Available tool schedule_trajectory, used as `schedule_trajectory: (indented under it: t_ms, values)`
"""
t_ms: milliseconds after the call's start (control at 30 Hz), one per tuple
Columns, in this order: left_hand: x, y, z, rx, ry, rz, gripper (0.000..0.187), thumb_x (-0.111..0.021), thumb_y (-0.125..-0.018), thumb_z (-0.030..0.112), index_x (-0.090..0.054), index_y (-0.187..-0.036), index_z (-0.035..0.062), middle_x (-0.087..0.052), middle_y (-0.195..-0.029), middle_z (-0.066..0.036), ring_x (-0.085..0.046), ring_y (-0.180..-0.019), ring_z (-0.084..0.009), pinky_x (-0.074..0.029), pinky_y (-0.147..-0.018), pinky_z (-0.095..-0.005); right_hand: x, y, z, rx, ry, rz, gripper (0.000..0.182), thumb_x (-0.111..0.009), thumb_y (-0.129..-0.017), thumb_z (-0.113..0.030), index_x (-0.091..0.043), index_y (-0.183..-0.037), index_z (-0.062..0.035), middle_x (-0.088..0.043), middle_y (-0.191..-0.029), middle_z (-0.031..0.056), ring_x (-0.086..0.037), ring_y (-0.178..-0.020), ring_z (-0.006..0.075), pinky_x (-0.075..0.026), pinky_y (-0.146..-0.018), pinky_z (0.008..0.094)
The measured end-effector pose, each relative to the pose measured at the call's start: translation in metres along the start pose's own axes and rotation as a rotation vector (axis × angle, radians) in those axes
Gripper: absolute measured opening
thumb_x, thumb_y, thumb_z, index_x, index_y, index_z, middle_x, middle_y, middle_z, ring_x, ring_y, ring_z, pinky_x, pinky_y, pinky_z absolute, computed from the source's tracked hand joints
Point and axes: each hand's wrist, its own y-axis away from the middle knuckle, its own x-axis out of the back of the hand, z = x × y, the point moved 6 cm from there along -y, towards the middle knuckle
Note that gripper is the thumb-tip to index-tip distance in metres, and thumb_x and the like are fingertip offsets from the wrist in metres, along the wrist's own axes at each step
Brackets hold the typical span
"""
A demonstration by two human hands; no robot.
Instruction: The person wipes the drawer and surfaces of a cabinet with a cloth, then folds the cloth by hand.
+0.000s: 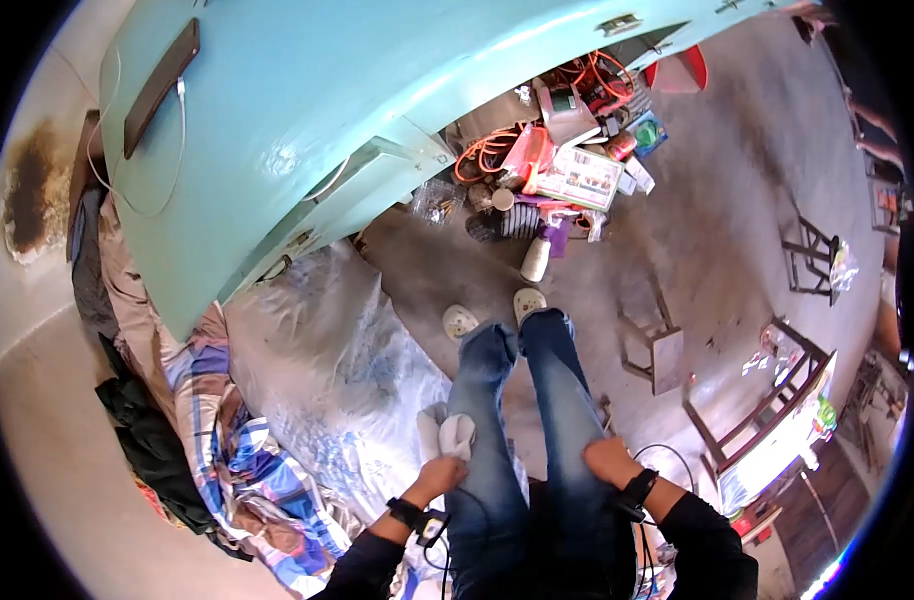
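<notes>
My left hand [443, 474] is closed on a bunched white cloth [455, 435], low at the centre-left, beside my left thigh. The cloth lies partly against the leg of my blue jeans [485, 400]. My right hand [611, 461] rests on my right thigh with its fingers curled in; whether it holds anything is hidden. Both wrists wear black bands with cables. A plastic-covered mattress [337, 330] is to the left of my legs.
A teal cabinet [307, 90] spans the top left. Cluttered boxes [582, 178] and orange cables are beside it. A white bottle [536, 260] stands ahead of my shoes. Wooden stools [667, 360] and a chair [767, 405] are at right. Parts of people show at the right edge.
</notes>
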Motion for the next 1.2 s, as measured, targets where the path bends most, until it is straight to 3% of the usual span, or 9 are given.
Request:
schedule_trajectory:
  t_ms: [200,333,533,600,667,867,1000,1033,1200]
  values:
    - [-0.001,0.035,0.000,0.369,-0.185,-0.060,0.038,-0.044,-0.072,0.044,-0.056,-0.080,0.0086,-0.057,-0.074,-0.012,-0.054,-0.073,-0.0262,-0.043,-0.061,-0.0358,0.011,0.017,-0.024,0.302,-0.104,-0.241,0.009,-0.049,-0.059,-0.010,-0.056,-0.062,-0.0045,-0.055,-0.062,0.0141,-0.055,-0.060,0.0296,-0.043,-0.050,0.0387]
    - [-0.051,0.042,-0.026,0.283,-0.180,-0.042,0.047,-0.040,-0.072,0.050,-0.056,-0.078,0.0062,-0.057,-0.072,-0.011,-0.055,-0.066,-0.0266,-0.043,-0.058,-0.0363,-0.005,0.069,-0.066,0.401,-0.315,-0.446,0.023,-0.042,-0.073,-0.021,-0.055,-0.065,-0.0035,-0.054,-0.061,0.0136,-0.054,-0.059,0.0302,-0.043,-0.050,0.0397]
    - [-0.054,0.042,-0.031,0.123,0.007,0.028,0.033,-0.044,-0.075,0.037,-0.057,-0.068,0.0075,-0.055,-0.062,-0.012,-0.054,-0.062,-0.0280,-0.042,-0.055,-0.0378,0.009,0.033,-0.064,0.251,-0.282,-0.258,0.037,-0.040,-0.077,-0.035,-0.050,-0.055,-0.0062,-0.049,-0.046,0.0122,-0.051,-0.045,0.0291,-0.039,-0.042,0.0383]
    - [-0.048,0.048,-0.026,0.092,0.068,0.030,0.031,-0.045,-0.074,0.035,-0.057,-0.066,0.0083,-0.055,-0.063,-0.012,-0.053,-0.063,-0.0281,-0.041,-0.056,-0.0375,0.026,0.013,-0.038,-0.188,-0.096,-0.215,0.039,-0.041,-0.076,-0.038,-0.054,-0.066,-0.0030,-0.054,-0.056,0.0121,-0.055,-0.053,0.0267,-0.041,-0.045,0.0371]
    - [-0.048,0.052,-0.025,0.106,0.070,-0.008,0.029,-0.045,-0.074,0.035,-0.057,-0.066,0.0087,-0.055,-0.064,-0.012,-0.053,-0.064,-0.0282,-0.041,-0.056,-0.0374,0.047,0.003,-0.028,-0.209,0.177,0.243,0.039,-0.042,-0.075,-0.039,-0.051,-0.073,-0.0014,-0.053,-0.056,0.0125,-0.055,-0.053,0.0257,-0.041,-0.045,0.0351]
    - [-0.065,0.090,0.002,-0.108,0.095,-0.402,0.027,-0.046,-0.074,0.031,-0.056,-0.069,0.0072,-0.055,-0.066,-0.014,-0.054,-0.063,-0.0305,-0.042,-0.056,-0.0391,-0.021,0.005,-0.020,0.007,-0.095,-0.099,0.025,-0.045,-0.074,-0.029,-0.049,-0.078,-0.0050,-0.054,-0.059,0.0107,-0.056,-0.056,0.0264,-0.043,-0.047,0.0369]
    - [-0.065,0.093,0.003,-0.135,0.123,-0.429,0.031,-0.047,-0.073,0.032,-0.054,-0.065,0.0038,-0.054,-0.063,-0.015,-0.053,-0.062,-0.0320,-0.042,-0.056,-0.0401,-0.015,0.033,-0.048,0.501,-0.137,-0.437,0.012,-0.045,-0.068,-0.015,-0.053,-0.068,-0.0058,-0.055,-0.060,0.0120,-0.055,-0.058,0.0295,-0.044,-0.050,0.0384]
    - [-0.059,0.093,0.003,-0.132,0.106,-0.421,0.031,-0.047,-0.073,0.032,-0.054,-0.065,0.0038,-0.054,-0.063,-0.015,-0.053,-0.062,-0.0320,-0.042,-0.056,-0.0401,-0.015,0.041,-0.057,0.423,-0.207,-0.476,0.014,-0.044,-0.070,-0.017,-0.052,-0.071,-0.0058,-0.054,-0.059,0.0128,-0.054,-0.055,0.0298,-0.042,-0.046,0.0395]
    - [-0.029,0.056,-0.034,-0.109,0.012,-0.201,0.032,-0.047,-0.073,0.034,-0.053,-0.064,0.0042,-0.053,-0.061,-0.015,-0.052,-0.061,-0.0312,-0.041,-0.054,-0.0396,0.023,-0.033,-0.030,0.452,-0.075,-0.217,0.018,-0.044,-0.068,-0.019,-0.048,-0.057,-0.0052,-0.052,-0.055,0.0119,-0.052,-0.052,0.0300,-0.041,-0.045,0.0379]
